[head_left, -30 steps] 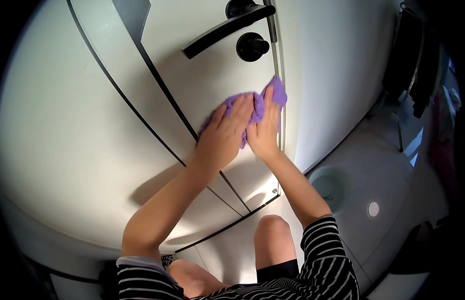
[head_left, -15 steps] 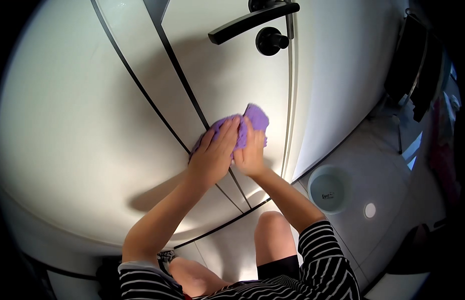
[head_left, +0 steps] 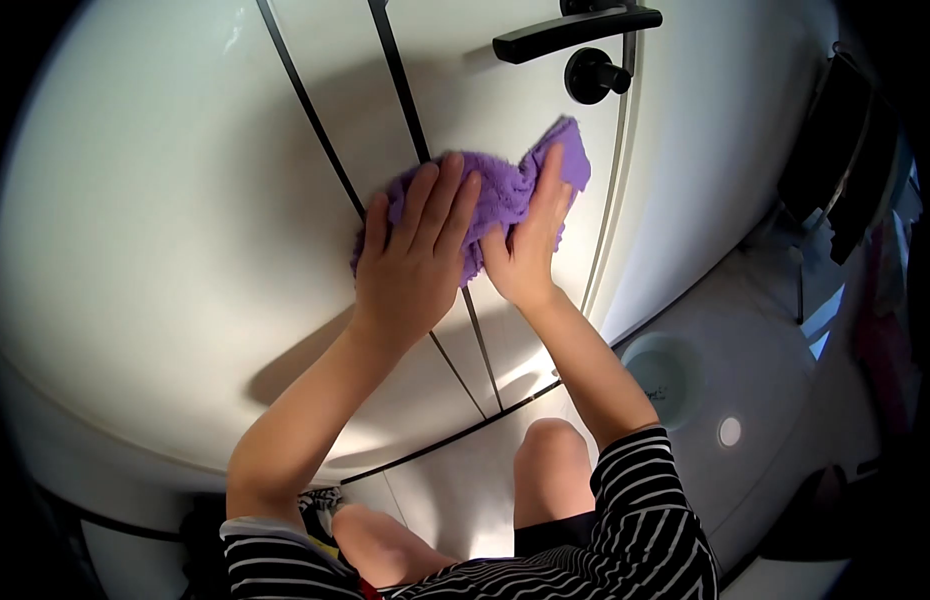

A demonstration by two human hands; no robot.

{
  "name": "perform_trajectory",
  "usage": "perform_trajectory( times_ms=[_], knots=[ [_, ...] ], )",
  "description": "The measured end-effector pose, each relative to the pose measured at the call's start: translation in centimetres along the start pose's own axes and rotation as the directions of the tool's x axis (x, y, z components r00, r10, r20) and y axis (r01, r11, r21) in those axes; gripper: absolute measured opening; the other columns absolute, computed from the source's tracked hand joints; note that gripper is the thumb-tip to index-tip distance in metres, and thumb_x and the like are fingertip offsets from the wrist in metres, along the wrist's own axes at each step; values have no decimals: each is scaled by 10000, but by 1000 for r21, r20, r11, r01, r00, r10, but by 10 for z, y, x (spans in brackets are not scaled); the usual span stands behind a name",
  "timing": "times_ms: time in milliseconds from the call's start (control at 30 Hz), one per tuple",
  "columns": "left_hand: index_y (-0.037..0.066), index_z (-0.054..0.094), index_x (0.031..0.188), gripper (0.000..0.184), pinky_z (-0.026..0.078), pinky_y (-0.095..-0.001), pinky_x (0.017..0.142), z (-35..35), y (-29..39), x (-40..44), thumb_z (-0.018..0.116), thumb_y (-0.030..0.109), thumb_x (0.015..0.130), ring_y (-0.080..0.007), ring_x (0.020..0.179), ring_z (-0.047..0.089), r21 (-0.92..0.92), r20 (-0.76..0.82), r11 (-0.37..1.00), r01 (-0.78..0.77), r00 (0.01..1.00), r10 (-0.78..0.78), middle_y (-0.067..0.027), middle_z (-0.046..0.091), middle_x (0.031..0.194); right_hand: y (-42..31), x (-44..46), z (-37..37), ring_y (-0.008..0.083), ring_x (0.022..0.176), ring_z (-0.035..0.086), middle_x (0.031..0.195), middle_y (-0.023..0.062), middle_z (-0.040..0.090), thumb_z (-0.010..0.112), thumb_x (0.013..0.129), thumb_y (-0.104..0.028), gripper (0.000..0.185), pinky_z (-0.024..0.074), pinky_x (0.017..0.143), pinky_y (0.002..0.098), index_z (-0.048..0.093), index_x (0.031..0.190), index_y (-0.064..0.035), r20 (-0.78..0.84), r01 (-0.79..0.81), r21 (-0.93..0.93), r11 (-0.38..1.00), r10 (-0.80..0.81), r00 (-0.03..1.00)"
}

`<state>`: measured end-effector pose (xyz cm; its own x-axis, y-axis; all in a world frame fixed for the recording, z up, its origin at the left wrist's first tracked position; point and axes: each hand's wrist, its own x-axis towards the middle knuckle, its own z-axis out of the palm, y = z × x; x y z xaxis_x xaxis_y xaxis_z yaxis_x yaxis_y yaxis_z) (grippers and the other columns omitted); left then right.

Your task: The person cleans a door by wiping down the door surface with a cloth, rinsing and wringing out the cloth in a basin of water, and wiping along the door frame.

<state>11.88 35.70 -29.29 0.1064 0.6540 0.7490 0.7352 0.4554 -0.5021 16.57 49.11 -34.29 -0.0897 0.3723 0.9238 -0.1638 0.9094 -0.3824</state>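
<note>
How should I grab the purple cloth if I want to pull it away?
Probably pinch the corner at the picture's upper right, coming from the side of the round black knob. That corner pokes out past the fingertips of the right hand, while the left hand covers part of the bunched purple cloth farther left.

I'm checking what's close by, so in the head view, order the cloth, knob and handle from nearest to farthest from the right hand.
1. Cloth, touching the right hand.
2. Knob, above the hand.
3. Handle, higher, above the knob.
</note>
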Motion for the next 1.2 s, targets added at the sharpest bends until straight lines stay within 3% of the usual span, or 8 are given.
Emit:
perform_trajectory(
  times_ms=[233, 400, 567, 633, 700, 933, 1100, 1200],
  knots=[
    [37, 513, 1192, 472, 311, -447, 949, 17, 1, -76, 554, 232, 764, -234, 1213, 440, -53, 150, 998, -25, 988, 33, -101, 436, 1364, 5, -59, 15, 310, 900, 478, 1009, 120, 550, 506, 743, -220, 583, 269, 969, 564, 453, 1289, -22, 206, 275, -34, 961, -262, 943],
    [153, 513, 1246, 401, 206, -336, 1014, 46, 41, -164, 433, 245, 865, -98, 1288, 326, -28, 354, 967, -253, 903, 246, 32, 370, 1420, 42, -197, 13, 292, 876, 515, 997, 110, 560, 555, 772, -308, 517, 279, 985, 564, 528, 1213, -41, 290, 158, -73, 985, -131, 948],
    [79, 554, 1155, 364, 252, -407, 1005, 45, 48, -140, 514, 267, 846, -191, 1227, 422, -129, 303, 991, -39, 950, 77, -68, 458, 1350, 27, -153, 4, 293, 974, 494, 1054, 103, 529, 573, 762, -283, 589, 251, 1004, 586, 456, 1286, -40, 566, -44, -65, 997, 74, 821],
    [46, 539, 1168, 391, 261, -428, 995, 40, 44, -101, 514, 268, 846, -242, 1205, 446, 2, 159, 996, 84, 984, -84, -114, 463, 1339, 11, -76, 6, 298, 986, 482, 987, 98, 529, 581, 744, -280, 627, 218, 1022, 597, 440, 1305, -39, 243, 226, -74, 971, -202, 949],
    [-27, 495, 1204, 411, 234, -497, 1022, 38, 38, -52, 474, 231, 885, -360, 1233, 410, 15, -1, 989, 146, 989, -146, -215, 413, 1355, 4, -20, 0, 300, 950, 479, 914, 97, 531, 578, 721, -253, 665, 180, 1040, 599, 414, 1328, -35, 213, 184, -69, 981, -165, 963],
    [28, 471, 1271, 457, 275, -430, 1011, 39, 52, 25, 474, 234, 864, -241, 1244, 430, -17, 84, 998, -68, 994, 69, -100, 434, 1373, 47, -4, -4, 335, 864, 444, 947, 130, 528, 494, 702, -172, 742, 288, 908, 506, 286, 1384, 30, -145, -114, -45, 992, 106, 984],
    [106, 440, 1322, 477, 273, -347, 1014, 67, 89, -30, 463, 199, 855, -151, 1247, 427, -15, 225, 929, -369, 904, 363, -19, 416, 1394, 88, -120, -6, 362, 843, 433, 934, 217, 495, 461, 816, -218, 637, 317, 813, 464, 282, 1337, 101, -187, -299, -36, 954, 287, 940],
    [123, 389, 1358, 498, 184, -308, 1068, 89, 121, -79, 414, 168, 862, -101, 1303, 321, -67, 286, 933, -353, 889, 357, 28, 360, 1424, 100, -170, -16, 372, 923, 411, 1042, 232, 446, 451, 894, -261, 577, 302, 832, 443, 286, 1291, 123, -46, -332, -64, 941, 330, 943]
  ],
)
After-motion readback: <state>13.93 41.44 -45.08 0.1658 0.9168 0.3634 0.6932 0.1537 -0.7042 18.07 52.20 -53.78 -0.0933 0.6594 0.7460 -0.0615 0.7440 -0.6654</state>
